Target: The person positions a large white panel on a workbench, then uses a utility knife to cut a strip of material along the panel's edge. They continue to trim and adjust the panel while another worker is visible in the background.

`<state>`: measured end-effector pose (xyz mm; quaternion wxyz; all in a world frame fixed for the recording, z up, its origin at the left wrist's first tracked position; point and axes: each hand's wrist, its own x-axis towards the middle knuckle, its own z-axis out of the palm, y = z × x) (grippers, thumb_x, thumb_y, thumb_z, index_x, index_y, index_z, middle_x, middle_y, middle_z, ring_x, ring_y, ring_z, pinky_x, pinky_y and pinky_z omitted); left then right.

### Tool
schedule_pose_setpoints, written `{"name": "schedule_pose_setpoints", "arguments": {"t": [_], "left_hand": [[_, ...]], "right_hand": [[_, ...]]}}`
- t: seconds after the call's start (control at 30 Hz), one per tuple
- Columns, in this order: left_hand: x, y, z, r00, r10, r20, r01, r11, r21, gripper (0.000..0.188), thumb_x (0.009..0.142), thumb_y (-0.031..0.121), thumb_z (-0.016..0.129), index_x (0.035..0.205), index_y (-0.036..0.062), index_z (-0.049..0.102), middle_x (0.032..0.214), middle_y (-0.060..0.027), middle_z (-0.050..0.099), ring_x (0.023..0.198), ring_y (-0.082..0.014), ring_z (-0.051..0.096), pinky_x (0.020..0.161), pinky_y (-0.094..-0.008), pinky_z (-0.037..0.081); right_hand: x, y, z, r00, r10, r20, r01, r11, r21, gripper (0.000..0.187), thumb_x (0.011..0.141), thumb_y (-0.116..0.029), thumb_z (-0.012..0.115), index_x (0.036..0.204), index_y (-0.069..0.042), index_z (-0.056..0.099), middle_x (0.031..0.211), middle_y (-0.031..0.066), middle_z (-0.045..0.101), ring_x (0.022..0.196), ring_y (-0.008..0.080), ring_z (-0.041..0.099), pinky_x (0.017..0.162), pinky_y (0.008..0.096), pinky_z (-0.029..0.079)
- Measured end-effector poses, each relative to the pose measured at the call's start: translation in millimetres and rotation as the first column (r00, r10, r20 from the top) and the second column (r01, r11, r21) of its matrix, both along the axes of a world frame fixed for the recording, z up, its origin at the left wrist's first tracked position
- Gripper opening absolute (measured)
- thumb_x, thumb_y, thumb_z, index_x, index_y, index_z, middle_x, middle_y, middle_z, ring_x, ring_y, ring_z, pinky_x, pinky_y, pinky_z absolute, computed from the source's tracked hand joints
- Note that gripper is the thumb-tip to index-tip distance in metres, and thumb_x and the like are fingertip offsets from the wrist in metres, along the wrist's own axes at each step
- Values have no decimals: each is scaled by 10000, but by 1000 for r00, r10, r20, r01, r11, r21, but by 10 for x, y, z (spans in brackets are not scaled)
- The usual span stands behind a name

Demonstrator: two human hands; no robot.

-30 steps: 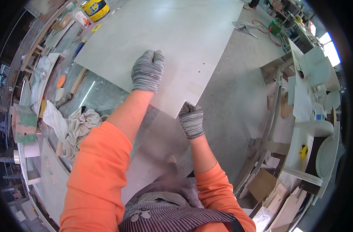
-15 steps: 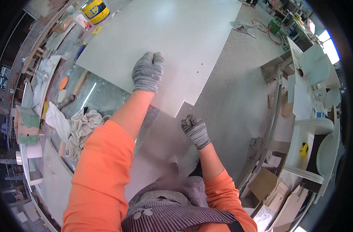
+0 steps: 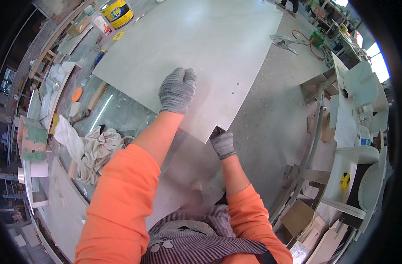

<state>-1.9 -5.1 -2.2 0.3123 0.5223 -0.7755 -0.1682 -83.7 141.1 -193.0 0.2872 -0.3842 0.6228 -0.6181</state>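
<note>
A large pale stone-look slab (image 3: 218,48) lies in front of me, with a square notch cut in its near right corner and two small dark holes close to its right edge. My left hand (image 3: 178,91), in a grey knit glove, rests on the slab's top with its fingers curled together; whatever they may hold is hidden. At the notch, my gloved right hand (image 3: 222,144) is closed against the cut edge. Its fingertips are partly behind the slab, and I cannot make out anything in them.
Left of the slab are a crumpled cloth (image 3: 97,149), an orange disc (image 3: 77,94) and a wooden strip (image 3: 97,95). A yellow can (image 3: 116,13) and clear bottle (image 3: 99,22) stand at far left. A metal clamp (image 3: 284,43) grips the right edge. Shelving (image 3: 346,176) holds a yellow tool (image 3: 345,180).
My right hand has moved up and in, from just below the notch to touching its edge. My left hand stays on the slab. The whole view has shifted slightly.
</note>
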Motion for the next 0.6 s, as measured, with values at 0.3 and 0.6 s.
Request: {"name": "schedule_pose_setpoints", "arguments": {"t": [0.3, 0.6], "left_hand": [[2, 3, -35, 1000, 19, -11, -19, 1000, 6, 339, 911, 344, 492, 779, 43, 574, 723, -192, 576, 669, -361, 556, 649, -436, 446], [3, 28, 0, 1000, 13, 2, -13, 1000, 4, 366, 906, 368, 471, 767, 44, 574, 740, -200, 591, 720, -384, 577, 676, -475, 450]], "right_hand": [[-8, 134, 475, 997, 36, 73, -35, 999, -11, 183, 832, -27, 557, 1009, -1, 599, 882, 89, 640, 788, 170, 607, 680, 292, 492], [-7, -110, -123, 957, -125, -261, 127, 992, -8, 182, 857, -119, 545, 1003, -34, 612, 875, 102, 657, 811, 288, 628, 713, 357, 511]]}}
